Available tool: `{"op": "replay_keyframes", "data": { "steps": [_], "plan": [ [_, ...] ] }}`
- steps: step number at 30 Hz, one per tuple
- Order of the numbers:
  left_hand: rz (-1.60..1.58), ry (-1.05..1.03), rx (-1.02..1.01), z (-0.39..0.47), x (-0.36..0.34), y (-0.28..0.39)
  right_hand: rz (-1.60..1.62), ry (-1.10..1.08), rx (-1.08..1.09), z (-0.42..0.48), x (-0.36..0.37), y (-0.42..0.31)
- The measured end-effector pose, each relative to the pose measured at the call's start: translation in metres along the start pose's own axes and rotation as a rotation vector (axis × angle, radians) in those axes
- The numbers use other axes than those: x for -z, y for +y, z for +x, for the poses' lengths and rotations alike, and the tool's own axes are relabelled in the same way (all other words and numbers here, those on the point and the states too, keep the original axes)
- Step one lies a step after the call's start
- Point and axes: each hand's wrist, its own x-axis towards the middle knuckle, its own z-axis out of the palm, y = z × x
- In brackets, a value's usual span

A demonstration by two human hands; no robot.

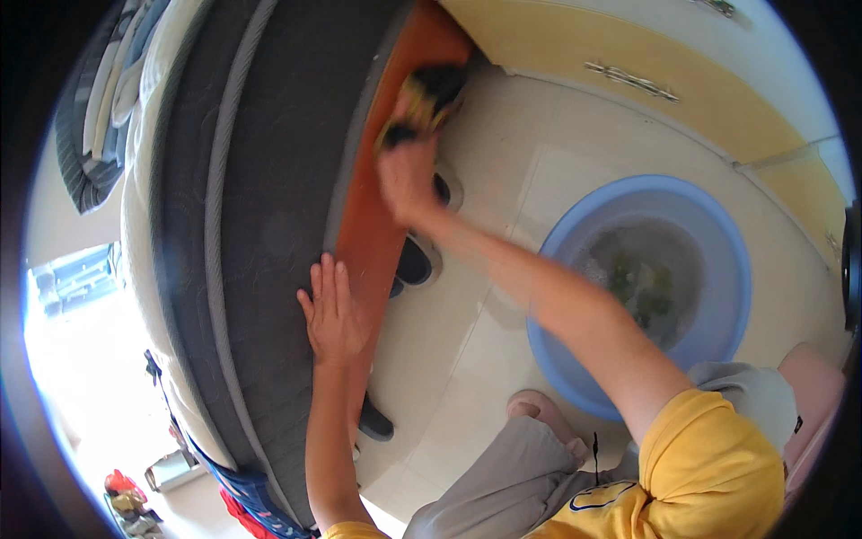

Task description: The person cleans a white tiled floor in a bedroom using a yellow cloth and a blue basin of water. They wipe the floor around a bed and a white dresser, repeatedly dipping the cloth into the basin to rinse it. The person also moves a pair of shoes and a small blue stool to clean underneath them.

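My right hand point(409, 176) is closed on a dark cloth with yellow patches point(434, 91), blurred by motion. The cloth lies against the orange-brown side board of a bed point(377, 222), near its far end. My left hand point(331, 316) rests flat, fingers spread, on the edge of that board and the dark grey mattress side point(269, 202); it holds nothing. Under my right forearm, on the floor, stands a light blue plastic basin point(559, 350) of cloudy water with something green in it.
Dark slippers point(414, 261) lie partly under the bed's side board. A pale yellow drawer front point(559, 40) with a metal handle point(632, 81) borders the tiled floor. Folded bedding point(111, 101) is at the upper left. My feet, in pink slippers point(549, 414), are near the basin.
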Motion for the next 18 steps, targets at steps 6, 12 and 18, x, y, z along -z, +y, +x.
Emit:
{"op": "replay_keyframes", "data": {
  "steps": [6,12,18],
  "plan": [
    [-0.028,0.099,-0.092,-0.004,-0.003,-0.01,0.551,-0.156,-0.104,-0.075,0.024,-0.044],
    [-0.073,0.099,-0.111,0.005,0.003,0.001,0.218,-0.06,-0.263,0.074,-0.022,0.079],
    [-0.103,0.115,-0.059,-0.003,0.006,0.0,0.628,-0.099,-0.367,0.031,-0.021,0.054]
  ]
}}
